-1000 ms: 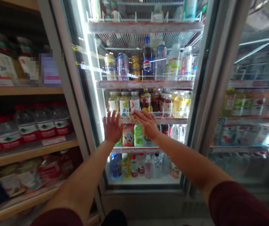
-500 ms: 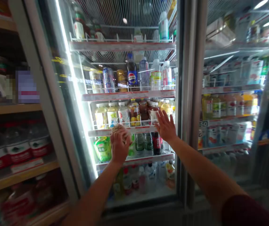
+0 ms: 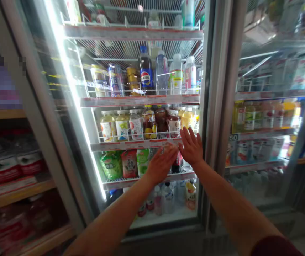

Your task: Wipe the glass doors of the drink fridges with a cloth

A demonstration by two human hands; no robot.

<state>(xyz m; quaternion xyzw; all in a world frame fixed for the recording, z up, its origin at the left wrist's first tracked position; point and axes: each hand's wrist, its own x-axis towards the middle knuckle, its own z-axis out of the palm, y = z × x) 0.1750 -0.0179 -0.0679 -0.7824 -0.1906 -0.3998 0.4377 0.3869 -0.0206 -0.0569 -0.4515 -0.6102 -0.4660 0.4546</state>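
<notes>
My left hand [image 3: 161,161] lies flat on the glass door [image 3: 69,117] of a lit drinks fridge, fingers stretched towards the upper right, in front of the third shelf's bottles. I see nothing in it. My right hand [image 3: 192,147] is pressed on the glass just to its right, fingers spread upward, beside the door's right frame [image 3: 208,106]. The two hands almost touch. Behind them runs a shelf rail [image 3: 131,145] with juice bottles [image 3: 122,125] above and green and red cartons [image 3: 111,165] below.
A Pepsi bottle [image 3: 146,71] and cans stand on the shelf above. A second fridge door [image 3: 264,117] with drinks is on the right. Wooden shelves [image 3: 16,193] with red-labelled water bottles [image 3: 3,167] are on the left.
My left hand, closed half a second ago on a crumpled pale thing at the rail, has slid right and flattened beside my right hand. The view has shifted slightly.
</notes>
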